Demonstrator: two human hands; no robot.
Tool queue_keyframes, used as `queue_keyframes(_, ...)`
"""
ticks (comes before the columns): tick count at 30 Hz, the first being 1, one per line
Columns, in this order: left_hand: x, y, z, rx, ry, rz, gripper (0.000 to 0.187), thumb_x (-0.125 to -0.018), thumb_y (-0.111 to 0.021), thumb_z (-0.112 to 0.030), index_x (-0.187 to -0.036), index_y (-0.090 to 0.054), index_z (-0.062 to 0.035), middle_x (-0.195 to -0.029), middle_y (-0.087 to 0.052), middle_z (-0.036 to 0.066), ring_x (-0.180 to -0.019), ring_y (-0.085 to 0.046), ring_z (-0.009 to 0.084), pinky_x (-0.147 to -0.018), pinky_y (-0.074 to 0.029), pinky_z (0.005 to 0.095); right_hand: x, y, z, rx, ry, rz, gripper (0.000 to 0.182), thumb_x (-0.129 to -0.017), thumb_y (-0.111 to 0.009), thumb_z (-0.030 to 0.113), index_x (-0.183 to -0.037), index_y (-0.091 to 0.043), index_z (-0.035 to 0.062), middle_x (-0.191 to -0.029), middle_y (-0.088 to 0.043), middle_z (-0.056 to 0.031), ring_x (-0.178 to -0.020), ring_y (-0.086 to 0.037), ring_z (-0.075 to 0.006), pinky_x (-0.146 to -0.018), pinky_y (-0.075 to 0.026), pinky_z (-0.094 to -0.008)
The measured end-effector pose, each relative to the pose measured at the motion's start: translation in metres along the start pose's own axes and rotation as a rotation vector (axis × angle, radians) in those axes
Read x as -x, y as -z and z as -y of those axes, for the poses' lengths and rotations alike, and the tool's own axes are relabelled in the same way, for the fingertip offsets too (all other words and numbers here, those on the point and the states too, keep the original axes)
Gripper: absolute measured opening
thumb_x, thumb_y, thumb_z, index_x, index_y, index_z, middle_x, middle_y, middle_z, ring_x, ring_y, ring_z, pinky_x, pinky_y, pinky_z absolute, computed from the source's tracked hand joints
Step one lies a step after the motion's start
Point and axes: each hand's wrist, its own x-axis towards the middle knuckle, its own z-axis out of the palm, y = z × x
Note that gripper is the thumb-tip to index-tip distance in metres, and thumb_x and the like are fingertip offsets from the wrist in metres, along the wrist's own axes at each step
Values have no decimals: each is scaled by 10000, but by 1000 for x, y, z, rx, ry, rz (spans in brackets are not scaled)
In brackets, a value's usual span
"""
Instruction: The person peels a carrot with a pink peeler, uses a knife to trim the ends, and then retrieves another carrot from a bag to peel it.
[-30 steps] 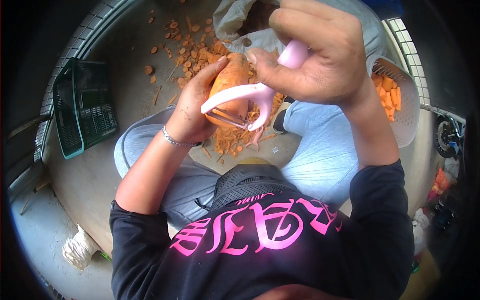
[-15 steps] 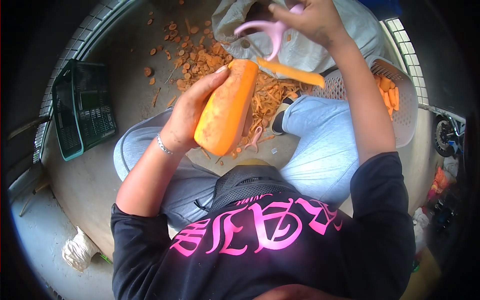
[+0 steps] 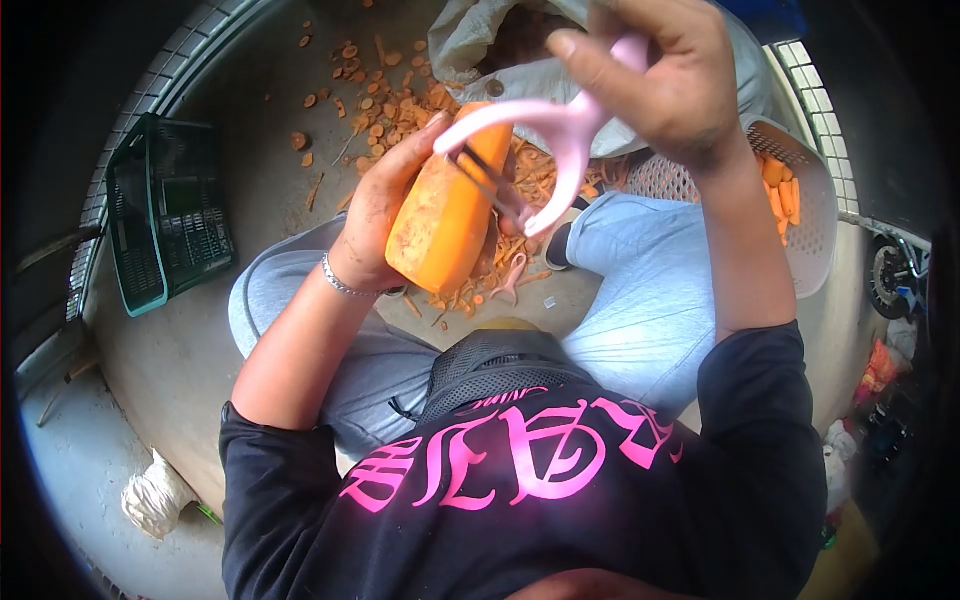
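Note:
A thick carrot (image 3: 433, 238), partly peeled with brownish patches of skin left, is held up in my left hand (image 3: 385, 205), whose fingers wrap round its left side and behind. My right hand (image 3: 672, 95) grips the handle of a pink Y-shaped peeler (image 3: 575, 130). The peeler's blade lies across the upper part of the carrot. Beneath them a heap of orange peelings and cut carrot ends (image 3: 415, 115) covers the floor. A second, smaller pink peeler (image 3: 514, 278) lies on the floor between my legs.
A dark green crate (image 3: 165, 225) stands at the left. On the right, a pale perforated basket (image 3: 810, 255) holds several peeled carrots (image 3: 780, 190). A whitish sack (image 3: 610, 130) lies ahead, its mouth open. A crumpled white bag (image 3: 158, 498) rests at lower left.
My right hand has brought the peeler back toward me and onto the carrot. The long strip of peel that hung in the air is gone from view. The carrot has shifted slightly.

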Motion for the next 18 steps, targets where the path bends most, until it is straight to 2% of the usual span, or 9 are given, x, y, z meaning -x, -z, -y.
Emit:
queue_keyframes(3,-4,19,-2,-4,90,96,556,-968,-385,-524,-1138,-570,-28,-850,-652,145,-683,-675,245,-583,-565,359,2,5,-15,-127,-116,-95,306,-704,-714,139,-580,-459,24,-527,-406,-59,-470,-389,-142,-452,-303,-287)
queue_keyframes(4,-6,17,-1,36,87,106,582,-961,-373,-555,-1134,-571,-35,-856,-654,140,-645,-671,236,-528,-559,361,1,9,-10,-74,-138,-88,312,-723,-707,145,-582,-459,20,-531,-405,-48,-487,-387,-119,-461,-305,-279)
queue_keyframes(7,-11,23,-3,-38,71,271,571,-965,-375,-545,-1166,-561,-44,-915,-653,137,-680,-675,229,-548,-568,362,2,10,-11,-134,-227,-99,300,-726,-707,138,-587,-468,23,-531,-410,-57,-475,-393,-138,-456,-307,-281)
queue_keyframes(10,-7,7,1,94,-20,3,579,-965,-405,-521,-1228,-505,-15,-912,-625,198,-721,-663,292,-616,-592,395,1,1,0,-11,-4,-49,285,-708,-719,122,-589,-478,29,-531,-413,-68,-468,-399,-157,-447,-311,-283)
queue_keyframes(13,-7,5,-3,43,65,-69,533,-970,-437,-487,-1235,-506,-30,-1010,-635,168,-894,-669,244,-717,-589,377,4,-11,14,-132,106,-60,235,-672,-735,105,-629,-516,31,-575,-464,-86,-463,-454,-226,-426,-360,-313)
queue_keyframes(14,-9,10,-3,-45,28,30,527,-988,-405,-471,-1259,-492,-27,-1101,-625,145,-963,-658,209,-783,-571,342,5,-13,15,-135,156,-65,213,-672,-735,104,-653,-537,28,-592,-481,-88,-469,-473,-238,-425,-377,-317)
queue_keyframes(18,-5,9,-3,-117,-47,-11,481,-1019,-369,-392,-1294,-463,-8,-1131,-614,140,-980,-653,195,-826,-555,317,7,-15,20,-142,212,-87,183,-676,-739,113,-713,-584,24,-627,-515,-89,-485,-511,-247,-429,-418,-316)
